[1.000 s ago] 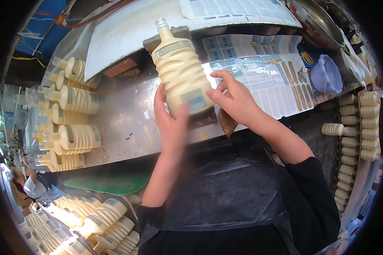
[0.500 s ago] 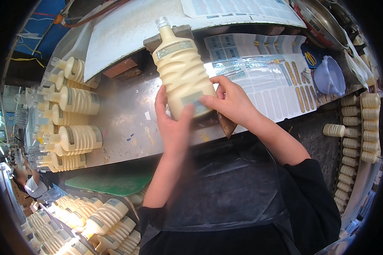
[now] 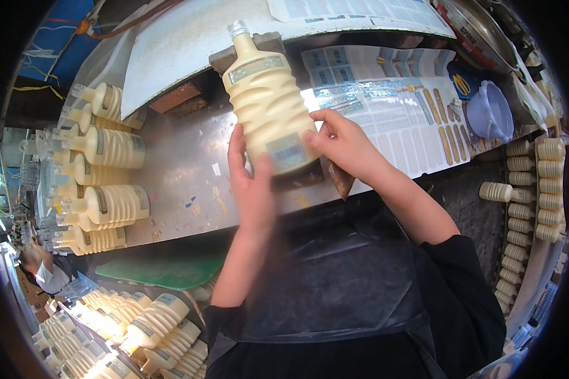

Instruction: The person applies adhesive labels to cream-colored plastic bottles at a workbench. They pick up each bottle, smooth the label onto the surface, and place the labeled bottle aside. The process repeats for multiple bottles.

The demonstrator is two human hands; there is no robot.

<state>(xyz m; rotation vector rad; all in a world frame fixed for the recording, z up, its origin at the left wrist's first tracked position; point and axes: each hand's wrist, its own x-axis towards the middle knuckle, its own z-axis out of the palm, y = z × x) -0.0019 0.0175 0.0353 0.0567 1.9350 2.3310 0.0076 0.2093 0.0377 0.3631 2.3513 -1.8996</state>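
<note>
While the right hand's (image 3: 349,146) grip pinched a cream bottle (image 3: 265,104) already bearing two labels (image 3: 287,150), the left hand's (image 3: 253,186) was too blurred to judge. Gold stickers (image 3: 449,145) apparently remained, upper right.

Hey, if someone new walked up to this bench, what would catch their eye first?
Probably the large cream ridged bottle near the middle, with the left hand and right hand at its lower end. Next, perhaps, the similar bottles stacked at the left end of the metal table, necks pointing left. The lilac bucket also stands out at the far right, beyond the sheets of labels.
</note>
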